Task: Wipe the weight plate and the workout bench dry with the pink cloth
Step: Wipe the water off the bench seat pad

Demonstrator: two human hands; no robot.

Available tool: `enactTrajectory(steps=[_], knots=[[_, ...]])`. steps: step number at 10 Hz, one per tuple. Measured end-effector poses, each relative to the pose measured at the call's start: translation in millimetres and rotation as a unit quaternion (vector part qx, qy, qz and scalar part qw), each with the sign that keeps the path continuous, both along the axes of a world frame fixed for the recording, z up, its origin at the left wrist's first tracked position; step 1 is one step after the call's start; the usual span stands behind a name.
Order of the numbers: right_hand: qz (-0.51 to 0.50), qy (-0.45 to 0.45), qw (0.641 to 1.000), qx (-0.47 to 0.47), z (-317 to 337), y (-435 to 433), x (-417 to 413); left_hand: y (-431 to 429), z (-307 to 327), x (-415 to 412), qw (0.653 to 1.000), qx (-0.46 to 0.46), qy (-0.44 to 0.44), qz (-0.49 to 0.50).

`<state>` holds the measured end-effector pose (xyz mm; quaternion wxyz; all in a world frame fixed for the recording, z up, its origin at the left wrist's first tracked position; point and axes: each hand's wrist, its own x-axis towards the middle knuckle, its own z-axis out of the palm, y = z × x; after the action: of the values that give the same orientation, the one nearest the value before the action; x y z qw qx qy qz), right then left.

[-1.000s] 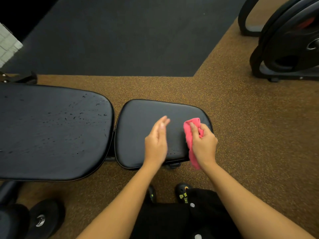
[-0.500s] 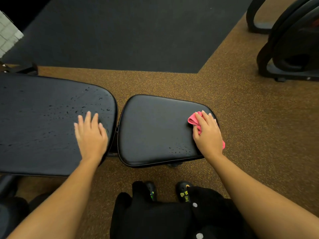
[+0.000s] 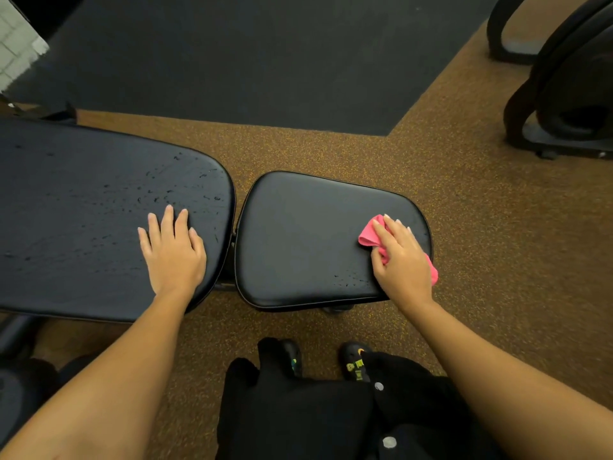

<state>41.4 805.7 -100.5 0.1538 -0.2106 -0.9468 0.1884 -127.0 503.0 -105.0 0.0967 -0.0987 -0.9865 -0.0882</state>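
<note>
The black workout bench has a small seat pad (image 3: 305, 240) at the centre and a long back pad (image 3: 83, 220) on the left. Water droplets speckle the back pad, and a few sit near the seat pad's front right corner. My right hand (image 3: 399, 257) presses the pink cloth (image 3: 370, 235) flat on the right end of the seat pad. My left hand (image 3: 174, 250) lies flat, fingers spread, on the right end of the back pad and holds nothing. A black weight plate (image 3: 577, 78) stands on a rack at the upper right.
Brown speckled floor surrounds the bench, with a dark mat (image 3: 248, 54) beyond it. The plate rack's base (image 3: 560, 141) stands on the floor at the right. My shoes (image 3: 355, 360) are just in front of the seat pad. Dark equipment (image 3: 20, 380) sits at the lower left.
My left hand moved from the seat pad to the back pad and laid itself flat. My right hand went from holding the cloth upright to pressing it down on the seat pad's right end.
</note>
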Motion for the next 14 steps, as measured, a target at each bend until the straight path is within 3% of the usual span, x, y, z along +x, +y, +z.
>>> enactTrajectory(steps=[2,3,5,9,11,12,14], knots=[[-0.019,-0.062,0.997,-0.047,5.8,11.2,-28.3,-1.0,0.5,0.9,1.0,-0.001,-0.002,0.0],[-0.034,-0.065,0.996,-0.059,9.2,6.3,-31.4,-1.1,0.5,0.9,1.0,0.001,-0.001,0.0],[0.045,-0.037,0.997,-0.042,4.0,-11.3,0.3,-1.3,-0.7,-0.2,1.0,0.003,-0.002,0.003],[-0.019,-0.053,0.997,-0.055,8.6,-22.6,-27.4,-1.7,-1.1,0.8,1.0,-0.005,-0.003,0.006],[0.105,-0.03,0.993,-0.05,6.3,-57.9,11.5,-1.5,-1.0,1.0,1.0,-0.004,0.0,0.006],[0.119,-0.039,0.991,-0.044,5.1,-50.8,15.0,-1.8,-1.1,1.0,1.0,-0.005,0.001,0.005],[0.044,-0.044,0.997,-0.055,8.1,-41.7,-14.0,-1.4,-0.9,0.9,1.0,-0.005,0.0,0.007]])
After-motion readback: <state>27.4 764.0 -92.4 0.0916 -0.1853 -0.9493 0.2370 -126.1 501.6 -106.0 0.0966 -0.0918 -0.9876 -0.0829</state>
